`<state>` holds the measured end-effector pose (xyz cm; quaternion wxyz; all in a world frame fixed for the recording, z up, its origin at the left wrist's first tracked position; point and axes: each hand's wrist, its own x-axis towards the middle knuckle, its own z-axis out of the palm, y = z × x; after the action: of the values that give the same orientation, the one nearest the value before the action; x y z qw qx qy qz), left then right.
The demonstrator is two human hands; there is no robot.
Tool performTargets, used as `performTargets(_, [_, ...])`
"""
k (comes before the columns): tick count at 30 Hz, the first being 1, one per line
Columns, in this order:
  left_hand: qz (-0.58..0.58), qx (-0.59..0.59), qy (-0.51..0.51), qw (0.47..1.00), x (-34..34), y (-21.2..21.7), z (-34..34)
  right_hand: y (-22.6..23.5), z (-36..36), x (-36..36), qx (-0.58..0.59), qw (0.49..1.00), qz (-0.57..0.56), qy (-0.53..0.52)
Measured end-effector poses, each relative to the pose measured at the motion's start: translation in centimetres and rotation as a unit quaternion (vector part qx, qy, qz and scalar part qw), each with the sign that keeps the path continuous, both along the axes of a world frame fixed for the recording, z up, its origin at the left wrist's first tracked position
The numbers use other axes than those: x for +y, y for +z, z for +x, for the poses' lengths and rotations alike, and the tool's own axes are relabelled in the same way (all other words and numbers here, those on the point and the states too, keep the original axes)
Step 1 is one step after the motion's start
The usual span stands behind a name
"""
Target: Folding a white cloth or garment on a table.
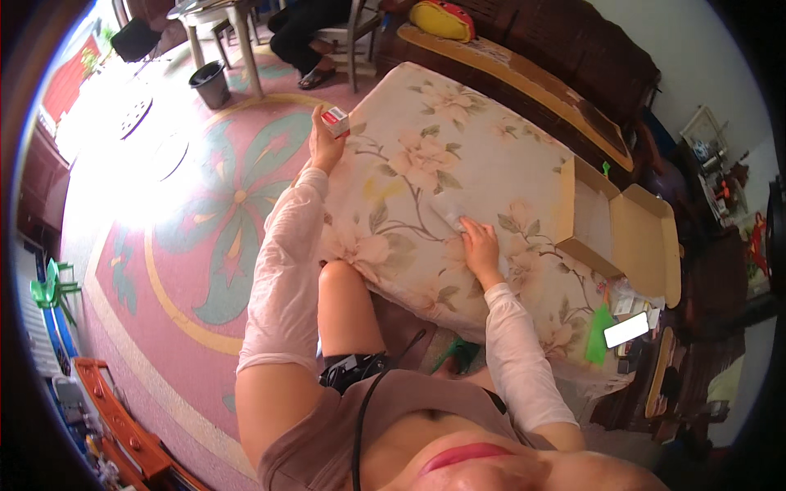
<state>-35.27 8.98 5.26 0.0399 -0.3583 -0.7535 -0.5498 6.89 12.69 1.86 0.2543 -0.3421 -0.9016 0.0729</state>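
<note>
My left hand is raised over the left edge of the table, fingers closed around a small red and white box. Farther right, my right hand reaches over the tabletop. Its fingers are bent together on a pale, thin, see-through thing that lies against the cloth; I cannot tell its exact kind. Beneath both hands spreads the table, covered with a cream cloth printed with peach flowers.
An open cardboard box stands on the table's right side. Near it lie a phone with a white screen, a green sheet and small packets. A wooden bench runs behind. Left are a dark bin and a seated person.
</note>
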Motion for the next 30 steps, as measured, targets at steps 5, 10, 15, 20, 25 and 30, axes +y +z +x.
performTargets(5, [-0.036,0.085,-0.012,0.996,1.0,-4.8,-3.4,-0.3,-1.7,-1.2,0.0,1.0,-0.01,0.012])
performTargets(10, [0.085,0.111,0.097,0.985,-1.0,-6.1,-1.1,-0.2,-2.2,-1.6,0.022,0.999,0.003,0.03])
performTargets(15, [-0.024,0.145,-0.18,0.973,-5.4,-6.5,14.0,-0.4,-1.0,-1.3,0.027,0.999,-0.011,0.04])
performTargets(20, [-0.056,0.3,-0.401,0.864,-8.2,-4.9,22.4,-0.8,-0.4,-3.1,0.029,0.994,-0.04,0.1])
performTargets(25, [-0.155,0.29,-0.362,0.872,-8.3,-3.6,23.7,-0.9,1.9,-3.3,0.058,0.989,-0.03,0.133])
performTargets(30, [-0.16,0.375,-0.321,0.855,-6.1,-4.8,23.7,-0.1,4.9,-3.5,0.024,0.993,-0.005,0.112])
